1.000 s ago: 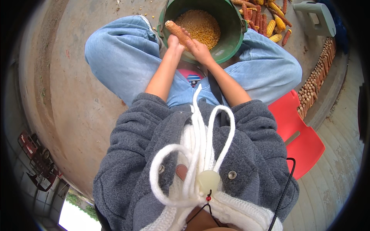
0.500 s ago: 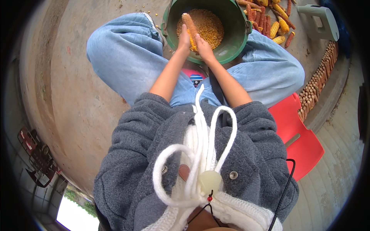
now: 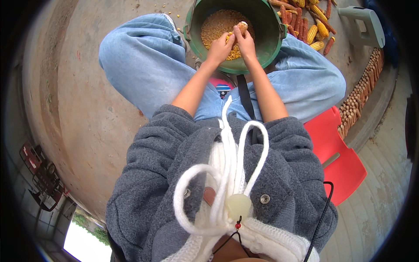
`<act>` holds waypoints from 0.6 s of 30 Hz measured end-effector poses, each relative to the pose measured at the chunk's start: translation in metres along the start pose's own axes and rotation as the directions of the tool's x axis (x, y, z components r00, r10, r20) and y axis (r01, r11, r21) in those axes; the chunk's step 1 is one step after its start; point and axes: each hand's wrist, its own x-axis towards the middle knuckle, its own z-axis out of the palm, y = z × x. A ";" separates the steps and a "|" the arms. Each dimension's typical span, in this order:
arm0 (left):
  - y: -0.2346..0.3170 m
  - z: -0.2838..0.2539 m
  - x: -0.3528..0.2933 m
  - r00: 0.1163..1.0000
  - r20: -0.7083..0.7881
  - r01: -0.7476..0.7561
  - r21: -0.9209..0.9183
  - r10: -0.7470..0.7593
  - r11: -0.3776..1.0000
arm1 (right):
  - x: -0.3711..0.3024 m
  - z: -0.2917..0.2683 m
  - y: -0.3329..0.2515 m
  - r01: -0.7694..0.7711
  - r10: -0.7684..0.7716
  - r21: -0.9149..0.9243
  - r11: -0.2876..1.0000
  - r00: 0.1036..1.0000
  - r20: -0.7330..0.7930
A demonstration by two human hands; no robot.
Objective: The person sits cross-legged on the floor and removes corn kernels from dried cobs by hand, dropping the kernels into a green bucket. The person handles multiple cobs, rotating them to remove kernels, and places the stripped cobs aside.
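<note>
My right hand (image 3: 245, 43) is closed around a corn cob (image 3: 243, 26), whose pale end sticks up past the fingers. My left hand (image 3: 220, 47) presses its bent fingers against the cob's near part, where yellow kernels show by the fingertips. Much of the cob is hidden by both hands. They work above a green bucket (image 3: 276, 54) between my legs. Loose yellow kernels (image 3: 213, 29) cover the bucket's bottom.
To the upper right lie several bare reddish cobs (image 3: 298, 22) and yellow ears of corn (image 3: 322, 29). Beyond them are a grey-green plastic stool (image 3: 362, 26) and a long stacked row of cobs (image 3: 360, 94). A red chair (image 3: 345, 174) is under me.
The cob has turned from lying lengthwise in both hands to pointing away with its end toward the right. My right hand has moved up and right; the left has shifted right.
</note>
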 end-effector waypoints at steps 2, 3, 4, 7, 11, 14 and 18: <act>-0.008 0.001 0.005 1.000 -0.001 -0.011 -0.015 0.011 1.000 | 0.000 -0.001 0.000 0.027 -0.028 0.036 0.999 1.000 0.009; -0.013 0.002 0.006 1.000 -0.001 -0.017 -0.023 0.017 1.000 | 0.000 -0.001 0.000 0.041 -0.042 0.053 0.998 0.999 0.013; -0.010 0.000 0.007 1.000 -0.007 0.018 -0.077 -0.018 0.997 | -0.002 -0.001 -0.002 0.070 -0.072 0.085 0.994 0.997 0.017; -0.009 -0.006 0.010 0.995 0.015 0.102 -0.235 -0.101 0.967 | -0.006 -0.002 -0.012 0.105 -0.109 0.068 0.992 0.993 0.055; -0.021 -0.005 0.015 0.989 0.038 0.144 -0.338 -0.139 0.930 | -0.012 -0.002 -0.021 0.084 -0.090 0.072 0.994 0.992 0.084; 0.009 -0.010 0.004 0.982 0.134 0.179 -0.433 -0.133 0.883 | -0.008 -0.003 -0.015 0.087 -0.092 0.079 0.993 0.994 0.063; 0.007 -0.012 0.005 0.975 0.199 0.194 -0.545 -0.099 0.816 | -0.009 -0.003 -0.015 0.067 -0.079 0.104 0.992 0.990 0.119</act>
